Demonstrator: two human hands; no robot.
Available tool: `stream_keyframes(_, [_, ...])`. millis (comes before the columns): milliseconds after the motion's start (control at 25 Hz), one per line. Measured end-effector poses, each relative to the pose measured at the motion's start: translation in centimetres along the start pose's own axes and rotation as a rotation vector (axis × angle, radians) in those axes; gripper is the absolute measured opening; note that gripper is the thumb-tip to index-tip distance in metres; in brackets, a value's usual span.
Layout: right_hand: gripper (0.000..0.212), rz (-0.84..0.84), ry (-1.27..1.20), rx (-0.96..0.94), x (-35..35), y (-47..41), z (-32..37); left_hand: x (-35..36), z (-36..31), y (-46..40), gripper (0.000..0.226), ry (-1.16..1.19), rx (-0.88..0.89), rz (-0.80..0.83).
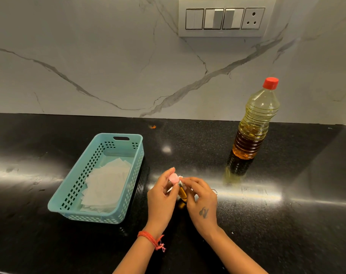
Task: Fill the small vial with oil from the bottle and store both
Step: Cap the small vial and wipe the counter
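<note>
Black counter [286, 224]: both hands grip vial [182, 194]; basket [69, 202] left, bottle [255, 123] right.

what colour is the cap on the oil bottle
Red cap, seen in the head view.

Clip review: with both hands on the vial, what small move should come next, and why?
Probably seat the pink cap on the small glass vial. The vial already shows amber oil, the left hand pinches the cap at its mouth, the right hand steadies it, and the red-capped plastic oil bottle stands closed.
</note>
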State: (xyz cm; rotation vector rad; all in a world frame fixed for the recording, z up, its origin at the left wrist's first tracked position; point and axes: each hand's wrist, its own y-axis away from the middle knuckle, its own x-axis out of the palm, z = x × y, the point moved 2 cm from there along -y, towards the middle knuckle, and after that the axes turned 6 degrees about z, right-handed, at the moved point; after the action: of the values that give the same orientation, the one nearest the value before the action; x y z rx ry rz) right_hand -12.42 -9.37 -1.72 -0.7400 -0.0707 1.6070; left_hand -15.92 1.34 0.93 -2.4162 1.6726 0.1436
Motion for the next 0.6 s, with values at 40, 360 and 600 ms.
stream_keyframes(40, [0.035,0.01,0.007,0.003,0.0,0.0,-0.1,0.0,0.2,0.0,0.034,0.01,-0.009,-0.007])
stream_keyframes(360, [0.027,0.251,0.019,0.164,-0.4,-2.7,0.2,0.5,0.6,-0.4,0.025,0.059,-0.018,0.025])
stream_keyframes(600, [0.021,0.337,0.141,0.316,-0.5,-1.6,-1.9,0.6,0.5,-0.3,0.034,-0.101,0.047,0.051])
